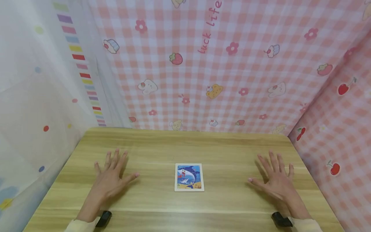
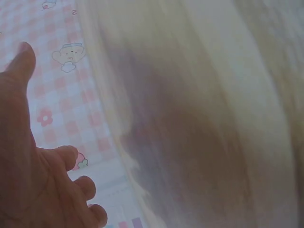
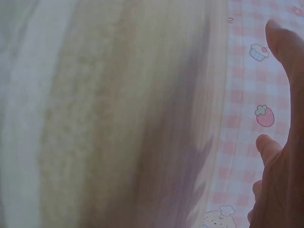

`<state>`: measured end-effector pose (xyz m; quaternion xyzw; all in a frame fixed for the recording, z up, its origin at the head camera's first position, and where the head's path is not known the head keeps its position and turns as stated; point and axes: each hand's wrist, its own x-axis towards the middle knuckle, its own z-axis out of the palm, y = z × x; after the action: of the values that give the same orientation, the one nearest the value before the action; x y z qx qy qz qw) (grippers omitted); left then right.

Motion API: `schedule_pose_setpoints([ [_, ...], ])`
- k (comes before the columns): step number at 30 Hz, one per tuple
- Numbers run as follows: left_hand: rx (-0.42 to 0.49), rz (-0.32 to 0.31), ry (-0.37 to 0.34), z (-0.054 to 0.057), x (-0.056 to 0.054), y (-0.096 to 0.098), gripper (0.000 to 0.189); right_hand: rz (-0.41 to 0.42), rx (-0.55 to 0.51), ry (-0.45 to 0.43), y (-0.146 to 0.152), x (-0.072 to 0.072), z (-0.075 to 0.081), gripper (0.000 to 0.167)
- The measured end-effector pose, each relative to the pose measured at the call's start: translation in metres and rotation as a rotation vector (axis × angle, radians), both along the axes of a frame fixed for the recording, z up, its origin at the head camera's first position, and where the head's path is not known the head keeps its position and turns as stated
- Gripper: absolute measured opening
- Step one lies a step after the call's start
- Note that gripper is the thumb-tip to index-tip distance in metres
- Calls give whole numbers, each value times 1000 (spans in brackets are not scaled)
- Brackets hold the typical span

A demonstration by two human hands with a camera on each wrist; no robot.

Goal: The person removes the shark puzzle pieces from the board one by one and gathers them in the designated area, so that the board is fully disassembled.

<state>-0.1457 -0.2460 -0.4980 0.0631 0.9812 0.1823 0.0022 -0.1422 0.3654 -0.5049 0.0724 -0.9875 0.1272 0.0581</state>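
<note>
The left hand (image 1: 111,180) and the right hand (image 1: 275,180) are holding their fingers spread and are gripping nothing; whether they are touching the table (image 1: 189,206), I cannot tell. The picture card (image 1: 189,177) is lying flat between the hands, well apart from both. In my judgement, the hands are only waiting, so the good way is keeping them loose. For grasping well, one hand should be steadying the card while the other is pinching its white border (image 1: 189,190), because so flat a thing is probably slipping easily.
</note>
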Motion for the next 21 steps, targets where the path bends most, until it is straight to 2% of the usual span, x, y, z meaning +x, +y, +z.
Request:
schedule_pose_setpoints([
  [9,10,-13,-6,-1,-3,4,100,11,-3,-5,-6,-1,1,99],
  [21,30,-31,6,-2,-7,23,98,35,-34,-25,-30,-11,3,98],
])
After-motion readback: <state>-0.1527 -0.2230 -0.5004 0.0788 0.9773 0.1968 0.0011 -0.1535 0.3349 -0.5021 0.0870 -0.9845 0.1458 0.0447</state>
